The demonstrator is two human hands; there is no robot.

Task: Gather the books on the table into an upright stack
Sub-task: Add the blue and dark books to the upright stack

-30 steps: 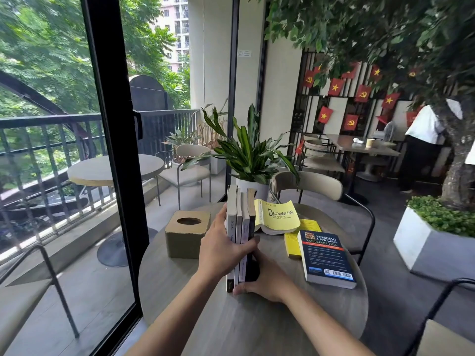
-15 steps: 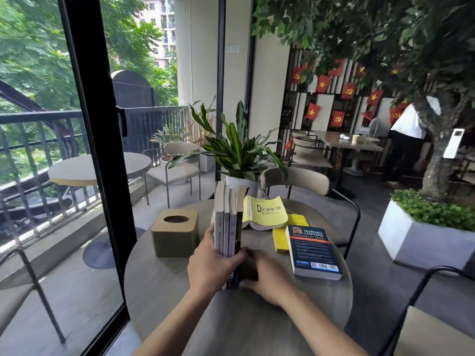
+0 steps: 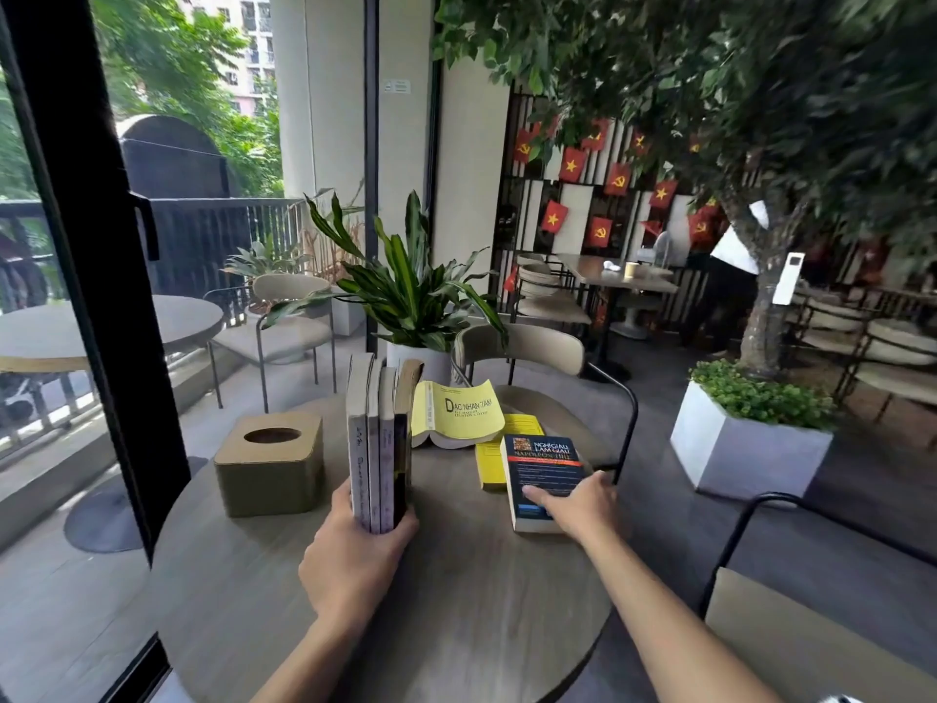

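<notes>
Several books stand upright, spines toward me, as a stack (image 3: 379, 438) on the round grey table (image 3: 456, 601). My left hand (image 3: 355, 555) clasps the stack at its near bottom edge, fingers on both sides. A dark blue book (image 3: 543, 479) lies flat to the right, and my right hand (image 3: 583, 504) rests on its near right part, index finger stretched across the cover. A yellow book (image 3: 489, 459) lies flat partly beneath the blue one. Behind them a yellow-covered book (image 3: 459, 416) lies open, cover up.
A tan tissue box (image 3: 271, 464) sits left of the stack. A potted plant (image 3: 416, 317) stands at the table's far edge, with a chair (image 3: 527, 352) behind it. A black door frame (image 3: 86, 256) is on the left; another chair (image 3: 791, 631) is near right.
My right hand has left the upright stack and moved right onto the dark blue book. My left hand has shifted to hold the stack alone. The camera has turned slightly.
</notes>
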